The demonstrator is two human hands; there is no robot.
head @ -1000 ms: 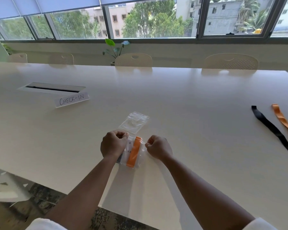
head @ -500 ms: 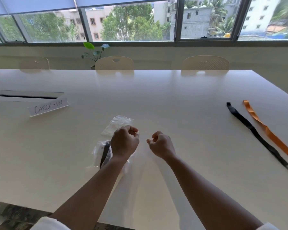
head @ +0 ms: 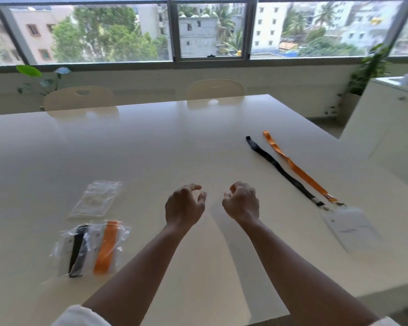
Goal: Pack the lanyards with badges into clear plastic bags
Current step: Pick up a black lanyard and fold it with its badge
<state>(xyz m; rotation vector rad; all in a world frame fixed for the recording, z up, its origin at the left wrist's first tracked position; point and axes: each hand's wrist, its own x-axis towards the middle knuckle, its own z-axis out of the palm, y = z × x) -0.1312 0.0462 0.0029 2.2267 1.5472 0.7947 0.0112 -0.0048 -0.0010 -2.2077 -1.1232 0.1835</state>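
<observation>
Hard to make out: where the badge holders (head: 350,225) lie at the right, they are pale and blurred against the tabletop (head: 151,149), so how many there are and what is printed on them cannot be told; a grey scrap at the far left edge is cut off by the frame
Packed bags: while both sit flat left of the arms, the bag with the black lanyard (head: 77,251) and the bag with the orange lanyard (head: 106,247) lie side by side, touching or overlapping; their plastic edges are hard to trace
Empty bags: a small stack of clear bags (head: 97,200) lies just beyond the packed pair, well left of the left hand; the count cannot be told
Loose lanyards: the black strap (head: 280,168) and the orange strap (head: 297,168) stretch side by side, to the right of the right hand and apart from it; their metal clips end near the badge holders
Left hand (head: 185,207): raised over the tabletop, fingers loosely curled with thumb and forefinger apart; holds nothing
Right hand (head: 242,201): raised beside the left, fingers curled in more tightly; holds nothing; the two hands are near each other without touching
</observation>
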